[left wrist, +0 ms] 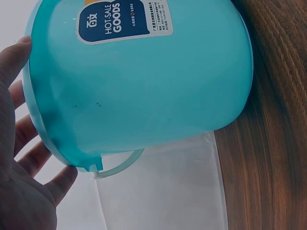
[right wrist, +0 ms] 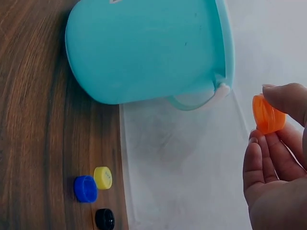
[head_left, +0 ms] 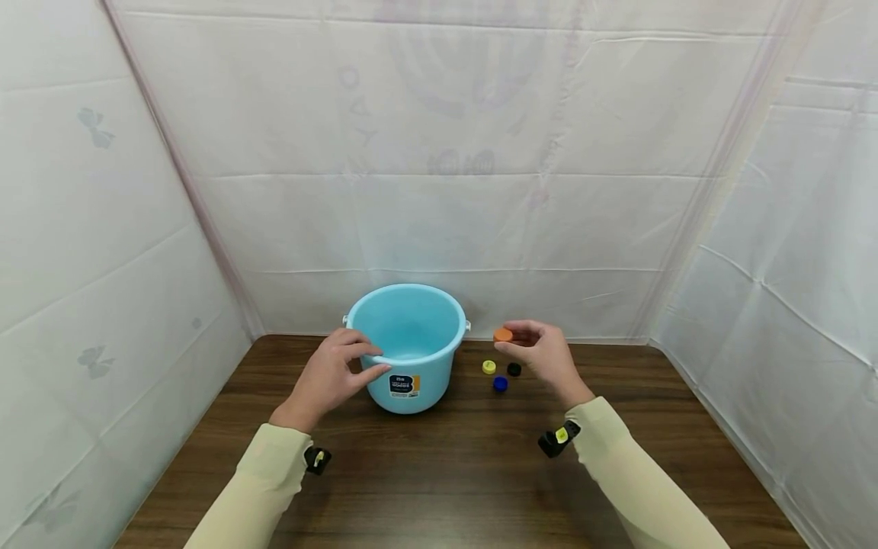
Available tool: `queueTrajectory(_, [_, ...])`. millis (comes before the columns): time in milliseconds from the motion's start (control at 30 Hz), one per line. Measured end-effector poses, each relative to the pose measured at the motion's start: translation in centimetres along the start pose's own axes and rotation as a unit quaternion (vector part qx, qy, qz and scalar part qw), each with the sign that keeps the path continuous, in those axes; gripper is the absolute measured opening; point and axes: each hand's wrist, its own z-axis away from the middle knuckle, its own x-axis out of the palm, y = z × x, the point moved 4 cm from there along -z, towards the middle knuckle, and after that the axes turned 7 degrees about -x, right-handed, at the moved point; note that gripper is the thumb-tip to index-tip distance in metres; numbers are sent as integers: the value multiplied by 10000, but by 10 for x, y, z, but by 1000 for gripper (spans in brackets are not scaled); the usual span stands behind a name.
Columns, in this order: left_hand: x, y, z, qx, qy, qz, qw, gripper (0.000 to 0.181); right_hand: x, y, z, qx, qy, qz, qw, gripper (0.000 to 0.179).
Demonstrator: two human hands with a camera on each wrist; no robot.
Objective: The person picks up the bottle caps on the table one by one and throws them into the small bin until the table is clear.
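A light blue bucket (head_left: 408, 381) with a dark label stands upright on the table. At its near left rim my left hand (head_left: 328, 379) holds the edge, thumb outside and fingers over the rim; the left wrist view shows the thumb (left wrist: 15, 58) on the rim. My right hand (head_left: 546, 357) pinches an orange bottle cap (right wrist: 267, 115) between thumb and fingers, raised above the table to the right of the bucket. Below it lie a yellow cap (head_left: 488, 367), a blue cap (head_left: 500, 383) and a black cap (head_left: 514, 369).
The dark wood-grain table (head_left: 439, 480) ends at a white sheet (head_left: 439, 191) hung behind it. More white sheeting (head_left: 775, 305) encloses the right and left sides. In the right wrist view the bucket's handle (right wrist: 196, 103) hangs down behind it.
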Motion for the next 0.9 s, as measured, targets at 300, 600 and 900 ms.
queueTrajectory(300, [1, -1, 0, -6, -21, -5, 10000, 24, 4, -10, -3, -36, -75, -230, 9997, 47])
queueTrajectory(600, [1, -2, -1, -66, -55, 33, 10000, 23, 11, -24, -10, -129, -97, -416, 9990, 44])
queueTrajectory(900, [1, -1, 0, 28, 7, 43, 10000, 22, 19, -30, -17, -146, -105, -696, 9974, 42])
